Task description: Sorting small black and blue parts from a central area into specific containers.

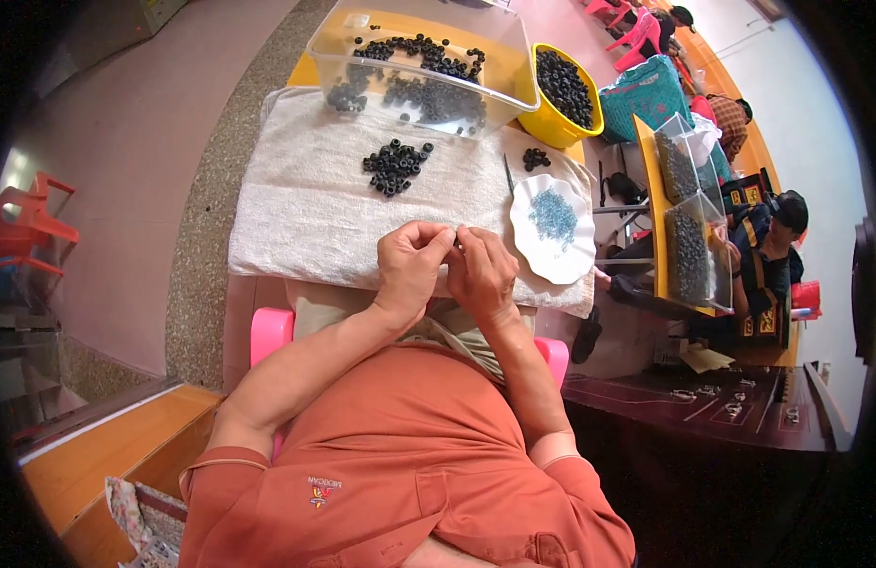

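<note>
At the near edge of the white towel (296, 204), both hands meet, fingertips pressed together. Left hand (409, 265) and right hand (482, 275) touch at about the thumbs; the grip of each is narrow, pinched in on something too small to make out, so can't tell what, if anything, sits betw. the fingers. Whatever it is lies right at the fingertip junction, above the towel's front hem, hidden by the knuckles.

Nearest loose things: a pile of black rings (396, 166) on the towel, up and a bit left of the hands, well apart from them. A smaller cluster of black rings (535, 158) lies farther right, near the towel's far right corner. A white scalloped plate (544, 257) w/ a heap of small blue beads (553, 216) sits just right of the right hand, close but not touching. A thin dark tool (507, 176) lies on the towel just beside the plate's upper left rim.

Beyond the towel, on the bench: a clear plastic tub (513, 66) w/ more black rings scattered inside, and a yellow bowl (544, 128) full of the same, touching the tub's right side.

Person wears an orange shirt (409, 473), seated on a pink chair (270, 331). Other people sit at another yellow bench (652, 208) off to the right, w/ clear tubs on it.
</note>
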`<state>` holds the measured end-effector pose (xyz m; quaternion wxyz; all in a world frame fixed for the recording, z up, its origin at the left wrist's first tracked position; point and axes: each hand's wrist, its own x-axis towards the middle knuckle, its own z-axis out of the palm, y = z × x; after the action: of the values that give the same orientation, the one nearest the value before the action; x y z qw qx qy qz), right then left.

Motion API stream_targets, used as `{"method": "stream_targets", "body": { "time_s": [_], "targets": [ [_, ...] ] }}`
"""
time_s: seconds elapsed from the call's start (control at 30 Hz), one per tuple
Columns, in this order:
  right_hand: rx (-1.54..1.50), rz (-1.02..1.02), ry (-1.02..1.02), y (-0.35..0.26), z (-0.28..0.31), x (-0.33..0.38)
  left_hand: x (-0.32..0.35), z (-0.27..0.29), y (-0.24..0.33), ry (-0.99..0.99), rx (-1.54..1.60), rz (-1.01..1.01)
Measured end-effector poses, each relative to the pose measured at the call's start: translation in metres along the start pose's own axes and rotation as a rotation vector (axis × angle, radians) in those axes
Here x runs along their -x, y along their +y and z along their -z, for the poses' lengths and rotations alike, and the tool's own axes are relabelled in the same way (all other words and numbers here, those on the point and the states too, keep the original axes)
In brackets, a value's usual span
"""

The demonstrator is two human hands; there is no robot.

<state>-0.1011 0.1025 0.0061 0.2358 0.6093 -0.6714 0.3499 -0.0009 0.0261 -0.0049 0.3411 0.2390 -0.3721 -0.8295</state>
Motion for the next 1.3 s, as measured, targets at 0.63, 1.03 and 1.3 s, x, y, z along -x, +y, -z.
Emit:
{"method": "stream_targets", "body": {
  "time_s": [0.63, 1.03, 1.3],
  "targets": [
    [-0.162, -0.139, -0.027, 0.001, -0.001, 0.001, -0.002, 0.004, 0.004, 0.039, 0.129, 0.091],
    [-0.151, -0.101, -0.059, 0.005, 0.002, 0.005, 0.000, 0.002, -0.001, 0.045, 0.119, 0.107],
    [-0.508, -0.329, -0.213, 0.007, 0.017, -0.006, -0.006, 0.009, 0.012, -0.058, 0.058, 0.177]
  ]
}}
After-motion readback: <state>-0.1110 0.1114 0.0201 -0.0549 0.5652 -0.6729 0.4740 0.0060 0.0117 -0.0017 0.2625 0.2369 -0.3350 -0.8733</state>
